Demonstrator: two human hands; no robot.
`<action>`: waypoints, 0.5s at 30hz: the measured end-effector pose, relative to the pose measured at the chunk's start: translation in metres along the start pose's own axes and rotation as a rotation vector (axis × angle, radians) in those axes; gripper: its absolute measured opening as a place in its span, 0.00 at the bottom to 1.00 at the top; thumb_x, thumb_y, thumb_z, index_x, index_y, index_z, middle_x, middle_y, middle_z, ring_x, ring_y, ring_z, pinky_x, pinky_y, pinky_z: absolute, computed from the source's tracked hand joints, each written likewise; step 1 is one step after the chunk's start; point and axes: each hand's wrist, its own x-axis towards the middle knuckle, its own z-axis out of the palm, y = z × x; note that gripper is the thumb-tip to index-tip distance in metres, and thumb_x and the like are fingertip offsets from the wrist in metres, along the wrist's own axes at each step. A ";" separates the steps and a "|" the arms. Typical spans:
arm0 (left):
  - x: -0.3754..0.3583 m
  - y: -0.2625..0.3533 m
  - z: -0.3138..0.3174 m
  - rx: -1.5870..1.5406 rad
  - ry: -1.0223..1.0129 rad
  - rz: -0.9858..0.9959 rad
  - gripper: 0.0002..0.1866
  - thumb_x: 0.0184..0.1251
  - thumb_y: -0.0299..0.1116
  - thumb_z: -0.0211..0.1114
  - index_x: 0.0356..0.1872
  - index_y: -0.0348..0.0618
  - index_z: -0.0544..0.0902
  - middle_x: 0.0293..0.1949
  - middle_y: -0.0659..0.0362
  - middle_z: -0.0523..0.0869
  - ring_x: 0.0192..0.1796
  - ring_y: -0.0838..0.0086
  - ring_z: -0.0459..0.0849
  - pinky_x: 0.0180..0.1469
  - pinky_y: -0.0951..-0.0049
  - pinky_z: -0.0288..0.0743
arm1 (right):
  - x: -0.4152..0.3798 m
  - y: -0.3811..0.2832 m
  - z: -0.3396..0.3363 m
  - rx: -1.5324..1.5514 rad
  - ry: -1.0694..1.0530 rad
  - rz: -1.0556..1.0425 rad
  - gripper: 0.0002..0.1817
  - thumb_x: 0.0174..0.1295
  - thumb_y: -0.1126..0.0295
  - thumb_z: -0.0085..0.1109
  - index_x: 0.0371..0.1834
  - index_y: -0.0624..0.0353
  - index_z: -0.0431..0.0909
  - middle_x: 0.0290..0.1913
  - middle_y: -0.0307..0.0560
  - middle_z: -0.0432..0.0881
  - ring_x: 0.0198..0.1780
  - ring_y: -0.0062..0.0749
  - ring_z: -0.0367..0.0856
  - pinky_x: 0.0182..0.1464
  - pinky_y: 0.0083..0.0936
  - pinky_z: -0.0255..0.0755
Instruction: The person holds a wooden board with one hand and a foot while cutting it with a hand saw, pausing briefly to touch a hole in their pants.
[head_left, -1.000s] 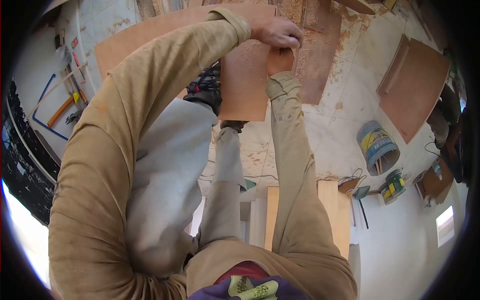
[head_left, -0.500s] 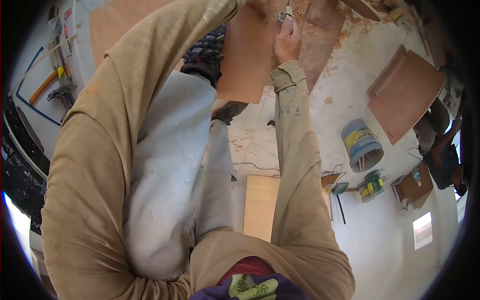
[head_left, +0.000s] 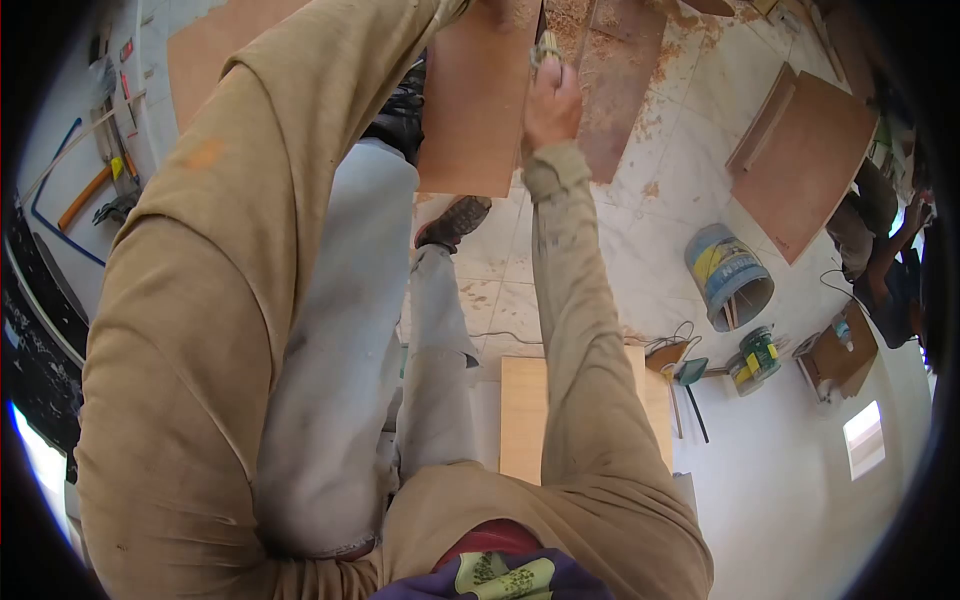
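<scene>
Right hand: clenched around a small tool, pale and grey; exact kind too small to tell. Held at the far end of the reach, by the right edge of the centre board.
Left hand: out of view past the far edge, beyond the left sleeve; cannot tell if released or grasping.
Centre board: lies just beyond the right shoe, near end squared; no cut seen across the visible face.
Right board: lies just right of the centre board, with shavings over the far part.
Left board: lies at far left, partly behind the left sleeve.
Shavings: lie thick at the far side and scattered on the floor; point to a fair amount of wood removed.
Stage: judged under way, with small tool in hand. Amount left: cannot tell, far ends being cut off by the view.
Side board: lies apart at right, with a thin strip on top.
Right side: shows a bucket beyond two tins, and a co-worker at the edge.
Left side: shows an orange handle beside a blue bar.
</scene>
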 end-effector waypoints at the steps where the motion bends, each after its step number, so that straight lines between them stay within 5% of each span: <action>1: 0.002 0.000 0.001 0.007 0.000 -0.004 0.62 0.34 0.56 0.85 0.77 0.56 0.61 0.74 0.49 0.66 0.78 0.47 0.58 0.69 0.18 0.49 | 0.034 -0.001 0.021 -0.052 0.021 0.025 0.24 0.74 0.49 0.46 0.44 0.64 0.76 0.38 0.71 0.82 0.42 0.70 0.81 0.45 0.52 0.73; 4: 0.002 0.003 0.002 0.017 -0.008 -0.009 0.63 0.34 0.56 0.85 0.77 0.56 0.61 0.74 0.49 0.66 0.78 0.47 0.58 0.69 0.18 0.49 | 0.048 0.001 0.026 -0.035 -0.007 -0.027 0.24 0.74 0.50 0.46 0.45 0.64 0.76 0.38 0.71 0.82 0.41 0.71 0.80 0.44 0.53 0.72; 6: 0.002 0.003 0.002 0.008 -0.017 -0.016 0.63 0.34 0.56 0.85 0.77 0.56 0.61 0.74 0.49 0.66 0.78 0.47 0.58 0.69 0.18 0.49 | -0.013 -0.007 -0.008 0.074 -0.052 0.068 0.23 0.75 0.51 0.46 0.45 0.64 0.75 0.38 0.69 0.83 0.41 0.69 0.80 0.43 0.50 0.73; 10: 0.005 0.001 -0.001 -0.010 -0.028 -0.019 0.63 0.34 0.56 0.85 0.77 0.57 0.61 0.74 0.49 0.65 0.78 0.47 0.58 0.69 0.17 0.49 | -0.168 -0.027 -0.103 0.086 -0.148 0.235 0.17 0.77 0.61 0.46 0.56 0.63 0.76 0.29 0.51 0.81 0.29 0.32 0.76 0.35 0.33 0.72; 13: 0.006 -0.001 -0.002 -0.013 -0.047 -0.021 0.63 0.34 0.56 0.85 0.77 0.57 0.61 0.75 0.49 0.65 0.78 0.47 0.57 0.69 0.17 0.48 | -0.153 -0.031 -0.102 0.104 -0.205 0.342 0.17 0.77 0.61 0.46 0.53 0.63 0.76 0.29 0.53 0.81 0.28 0.32 0.75 0.34 0.31 0.71; 15: 0.011 0.000 -0.003 -0.007 -0.045 -0.018 0.63 0.34 0.56 0.85 0.77 0.57 0.61 0.75 0.49 0.65 0.78 0.47 0.57 0.69 0.17 0.48 | -0.076 -0.015 -0.042 0.031 -0.075 0.112 0.19 0.77 0.56 0.46 0.45 0.63 0.75 0.32 0.66 0.80 0.32 0.59 0.80 0.36 0.43 0.72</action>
